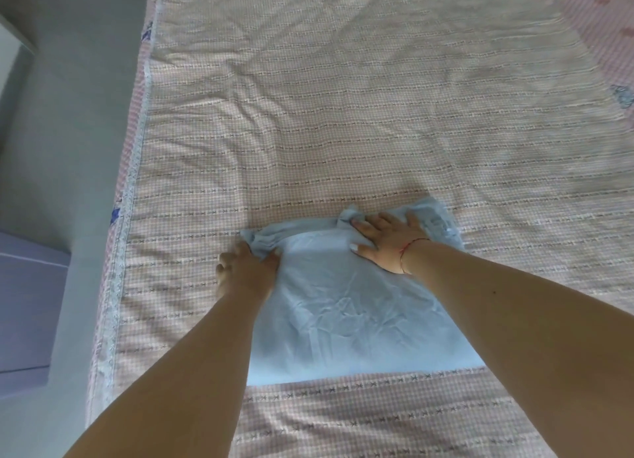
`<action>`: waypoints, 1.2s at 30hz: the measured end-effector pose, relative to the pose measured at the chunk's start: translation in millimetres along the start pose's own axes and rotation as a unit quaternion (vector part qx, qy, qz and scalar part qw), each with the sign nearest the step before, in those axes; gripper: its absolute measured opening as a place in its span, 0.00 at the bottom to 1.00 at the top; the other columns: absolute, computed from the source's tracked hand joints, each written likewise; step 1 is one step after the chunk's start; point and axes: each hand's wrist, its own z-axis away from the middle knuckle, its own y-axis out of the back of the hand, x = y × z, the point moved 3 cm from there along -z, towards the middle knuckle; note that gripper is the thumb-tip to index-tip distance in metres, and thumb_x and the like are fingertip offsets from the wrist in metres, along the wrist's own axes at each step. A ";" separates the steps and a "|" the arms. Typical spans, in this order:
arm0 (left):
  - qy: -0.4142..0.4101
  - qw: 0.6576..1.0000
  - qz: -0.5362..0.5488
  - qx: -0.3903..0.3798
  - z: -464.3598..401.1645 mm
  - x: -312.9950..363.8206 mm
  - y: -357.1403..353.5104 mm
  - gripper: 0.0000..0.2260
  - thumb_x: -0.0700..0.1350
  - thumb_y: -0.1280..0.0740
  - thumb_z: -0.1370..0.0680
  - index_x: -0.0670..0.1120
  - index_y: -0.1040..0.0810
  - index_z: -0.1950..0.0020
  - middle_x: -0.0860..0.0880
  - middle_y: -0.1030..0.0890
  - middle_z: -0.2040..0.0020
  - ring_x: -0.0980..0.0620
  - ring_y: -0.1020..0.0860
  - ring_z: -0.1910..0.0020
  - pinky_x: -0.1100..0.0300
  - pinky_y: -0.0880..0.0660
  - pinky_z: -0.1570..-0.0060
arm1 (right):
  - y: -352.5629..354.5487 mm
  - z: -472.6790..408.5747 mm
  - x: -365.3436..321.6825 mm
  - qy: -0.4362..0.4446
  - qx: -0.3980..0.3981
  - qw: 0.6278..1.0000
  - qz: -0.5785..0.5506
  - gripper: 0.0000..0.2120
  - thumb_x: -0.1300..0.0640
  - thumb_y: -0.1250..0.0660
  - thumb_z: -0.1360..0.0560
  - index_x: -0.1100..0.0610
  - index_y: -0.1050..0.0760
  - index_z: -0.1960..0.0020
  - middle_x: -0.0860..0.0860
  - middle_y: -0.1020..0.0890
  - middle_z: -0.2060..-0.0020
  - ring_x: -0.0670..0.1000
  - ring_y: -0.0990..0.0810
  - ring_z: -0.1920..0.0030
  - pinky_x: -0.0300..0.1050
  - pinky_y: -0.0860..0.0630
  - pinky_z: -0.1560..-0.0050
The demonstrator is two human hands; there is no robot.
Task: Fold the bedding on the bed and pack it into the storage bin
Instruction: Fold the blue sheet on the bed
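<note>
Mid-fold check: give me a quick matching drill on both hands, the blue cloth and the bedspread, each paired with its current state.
Column A:
1. left hand
2. right hand
3. light blue cloth
4. pink checked bedspread

Column B:
a. spread out over the bed, wrinkled
b. lies flat, fingers straight, pressing the cloth's far edge
c. folded into a rectangle on the bedspread
d. grips the bunched far-left corner of the cloth

Pairs: 1-d, 2-b, 3-c, 4-a

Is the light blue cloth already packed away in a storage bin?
No, the light blue cloth lies folded on the pink checked bedspread, with both hands on its far edge.
</note>
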 end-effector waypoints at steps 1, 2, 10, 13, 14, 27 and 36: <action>0.002 1.000 -0.002 0.013 -0.2 3.7 -0.9 0.35 0.63 0.39 0.23 0.46 0.46 0.23 0.37 0.38 0.29 0.36 0.38 0.30 0.43 0.37 0.34 | 0.1 -0.9 2.0 -0.001 0.003 1.000 -0.002 0.31 0.33 0.59 0.23 0.41 0.60 0.24 0.44 0.52 0.23 0.51 0.56 0.23 0.65 0.60 0.28; 0.000 1.000 0.002 0.024 -0.3 6.8 -0.9 0.35 0.63 0.39 0.23 0.48 0.48 0.23 0.37 0.40 0.28 0.36 0.39 0.30 0.42 0.37 0.34 | 0.9 -2.6 5.1 -0.005 0.009 1.000 -0.002 0.30 0.33 0.59 0.23 0.40 0.60 0.24 0.44 0.52 0.23 0.51 0.56 0.23 0.66 0.61 0.28; 0.012 0.996 0.081 -0.018 2.7 3.3 3.6 0.36 0.64 0.41 0.23 0.40 0.44 0.26 0.37 0.28 0.34 0.36 0.27 0.37 0.46 0.31 0.39 | -15.8 14.4 53.2 -0.230 0.033 0.960 -0.157 0.36 0.21 0.55 0.34 0.31 0.53 0.28 0.49 0.55 0.24 0.61 0.53 0.25 0.72 0.44 0.33; 0.056 0.990 0.115 -0.056 9.7 -6.3 -3.4 0.38 0.67 0.43 0.24 0.39 0.41 0.26 0.37 0.30 0.32 0.37 0.29 0.34 0.48 0.33 0.37 | -18.0 26.6 55.1 -0.269 0.050 0.937 -0.219 0.42 0.21 0.50 0.36 0.35 0.53 0.26 0.54 0.48 0.26 0.65 0.41 0.30 0.65 0.33 0.35; 0.069 0.986 0.135 -0.067 11.4 -11.8 -5.9 0.39 0.68 0.43 0.24 0.39 0.39 0.26 0.38 0.30 0.31 0.38 0.29 0.33 0.49 0.34 0.36 | -18.6 31.7 56.9 -0.286 0.052 0.927 -0.239 0.43 0.21 0.47 0.36 0.36 0.53 0.26 0.56 0.46 0.27 0.66 0.39 0.31 0.62 0.31 0.36; 0.107 0.961 0.225 -0.119 53.0 -38.0 -0.3 0.37 0.67 0.42 0.23 0.36 0.31 0.30 0.37 0.25 0.35 0.38 0.25 0.39 0.51 0.29 0.39 | -26.8 93.9 61.0 -0.334 0.020 0.796 -0.505 0.51 0.36 0.24 0.42 0.62 0.36 0.29 0.62 0.24 0.40 0.61 0.21 0.46 0.50 0.24 0.53; 0.101 0.944 0.294 -0.108 69.2 -58.3 15.4 0.38 0.68 0.34 0.30 0.38 0.25 0.36 0.40 0.19 0.48 0.40 0.19 0.52 0.46 0.22 0.45 | -29.9 108.5 59.2 -0.311 -0.020 0.712 -0.629 0.38 0.42 0.19 0.47 0.63 0.22 0.44 0.59 0.20 0.60 0.54 0.28 0.64 0.43 0.29 0.59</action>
